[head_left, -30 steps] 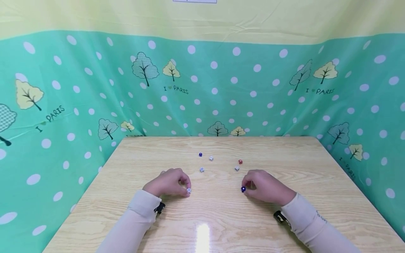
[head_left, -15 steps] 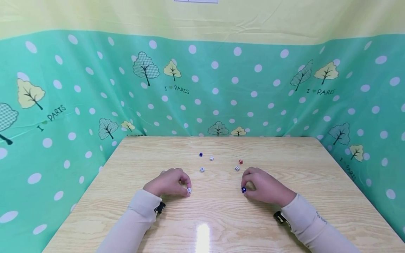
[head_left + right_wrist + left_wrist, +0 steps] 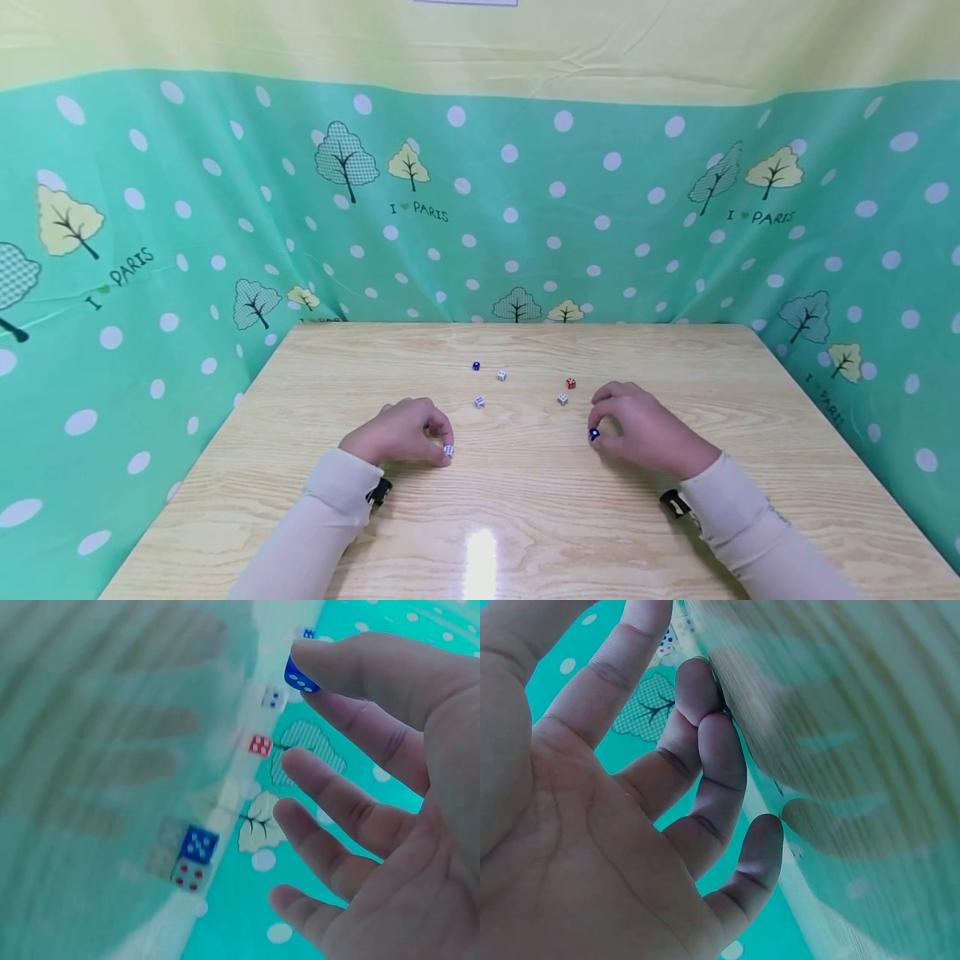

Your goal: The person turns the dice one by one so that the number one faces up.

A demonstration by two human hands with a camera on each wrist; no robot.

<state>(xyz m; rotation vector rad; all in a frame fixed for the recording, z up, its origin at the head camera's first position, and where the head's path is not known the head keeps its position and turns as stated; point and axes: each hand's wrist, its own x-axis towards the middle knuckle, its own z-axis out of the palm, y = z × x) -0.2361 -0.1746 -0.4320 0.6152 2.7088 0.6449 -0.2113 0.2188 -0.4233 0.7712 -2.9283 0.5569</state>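
In the head view my left hand pinches a white die between thumb and forefinger, low at the tabletop. My right hand, to the right of centre, grips a blue die the same way. The right wrist view shows this die between thumb and forefinger, white pips facing out, the other fingers loosely bent. Beyond the hands lie a red die, a white die near it, and to the left a second blue die with two white dice, one of them a white die farther back.
Lower in the right wrist view, another blue die and a white die with red pips sit side by side, out of sight in the head view. A polka-dot cloth hangs round the wooden table.
My right hand has moved right and a little away from me, carrying the blue die. My left hand and its white die stay in place.
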